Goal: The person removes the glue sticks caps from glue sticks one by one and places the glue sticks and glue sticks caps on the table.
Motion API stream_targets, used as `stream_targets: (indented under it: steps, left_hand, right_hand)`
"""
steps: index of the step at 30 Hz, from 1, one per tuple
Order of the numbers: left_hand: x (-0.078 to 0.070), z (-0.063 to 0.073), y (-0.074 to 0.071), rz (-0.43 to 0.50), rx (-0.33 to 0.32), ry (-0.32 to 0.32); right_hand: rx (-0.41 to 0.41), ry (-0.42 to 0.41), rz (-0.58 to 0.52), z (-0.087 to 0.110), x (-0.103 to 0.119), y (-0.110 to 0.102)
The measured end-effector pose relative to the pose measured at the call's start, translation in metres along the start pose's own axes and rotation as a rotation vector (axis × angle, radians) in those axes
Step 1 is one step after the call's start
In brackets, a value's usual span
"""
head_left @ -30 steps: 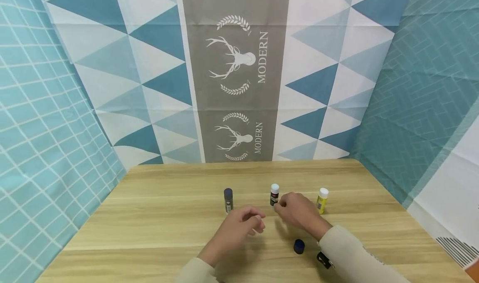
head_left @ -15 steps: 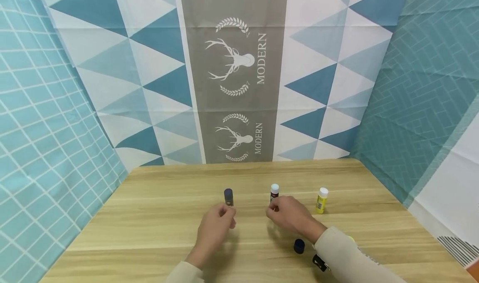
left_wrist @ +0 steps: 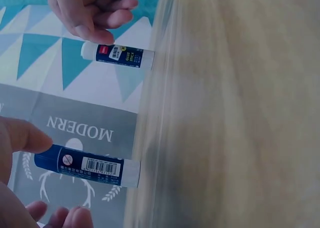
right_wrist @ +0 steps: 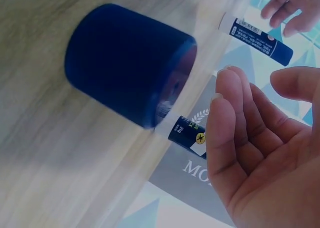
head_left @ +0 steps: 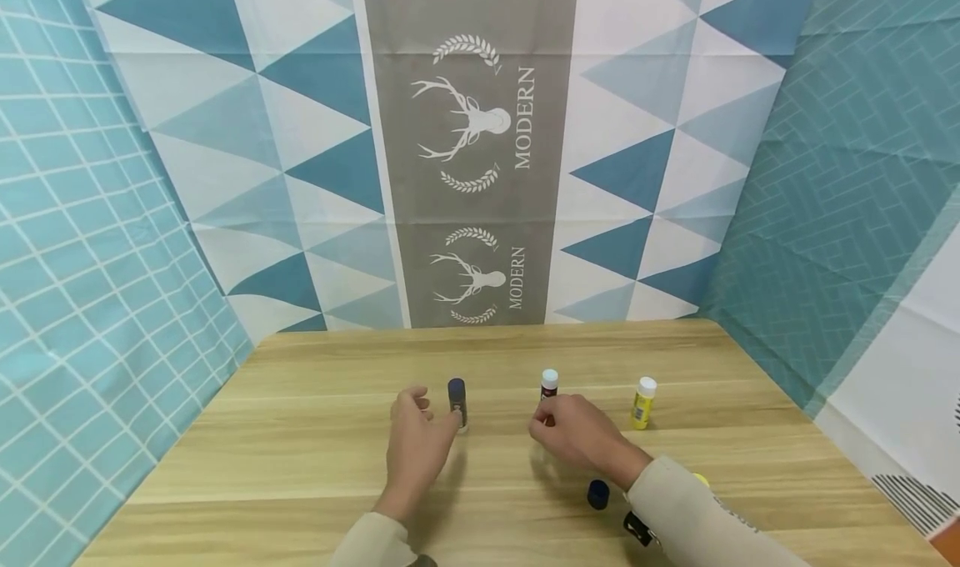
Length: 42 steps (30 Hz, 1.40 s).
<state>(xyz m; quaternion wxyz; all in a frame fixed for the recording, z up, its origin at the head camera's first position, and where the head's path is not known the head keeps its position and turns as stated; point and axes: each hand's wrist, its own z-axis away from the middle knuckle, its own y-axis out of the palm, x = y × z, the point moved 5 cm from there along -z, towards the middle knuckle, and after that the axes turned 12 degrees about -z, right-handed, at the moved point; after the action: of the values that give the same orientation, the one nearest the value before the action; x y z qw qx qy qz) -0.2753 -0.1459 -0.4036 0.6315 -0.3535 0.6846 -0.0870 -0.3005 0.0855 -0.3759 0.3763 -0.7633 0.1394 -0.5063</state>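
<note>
Arranging of glue sticks judged near complete, both hands free of any load.

Noted upright across mid-frame in the head view, well apart on the wooden table [head_left: 315, 467]: navy-capped glue stick [head_left: 457, 390], white-capped dark glue stick [head_left: 550, 378] and white-capped yellow glue stick [head_left: 642, 406]. At left of centre, left hand [head_left: 417, 446] beside the navy-capped one, thumb and fingers apart. Right of centre, right hand [head_left: 583, 434] at the dark one, fingers loosely bent, thumb apart, clamped on nothing; contact at either stick impossible to tell. Judged outstanding: any final squaring of positions, plus dark blue hollow-ended cylinder [head_left: 597, 494] and black object [head_left: 637, 529], both outside the row at lower right.
</note>
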Motion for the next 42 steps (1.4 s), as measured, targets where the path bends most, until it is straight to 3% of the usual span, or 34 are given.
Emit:
stream_targets:
  steps: [15, 23, 36, 42]
  left_hand:
    - [0.000, -0.012, 0.018, -0.110, 0.063, 0.074]
    - [-0.002, -0.016, 0.022, -0.095, 0.097, 0.147]
    - [0.000, -0.013, 0.030, -0.071, 0.172, 0.165]
    - [-0.003, -0.012, 0.029, -0.069, 0.161, 0.161]
  right_hand:
    - [0.020, -0.001, -0.019, 0.000, 0.005, 0.004]
    - [0.025, -0.012, -0.038, 0.002, 0.006, 0.004]
    - [0.044, -0.023, -0.027, 0.003, 0.003, 0.009]
    - [0.043, -0.017, -0.044, 0.004, 0.004, 0.007]
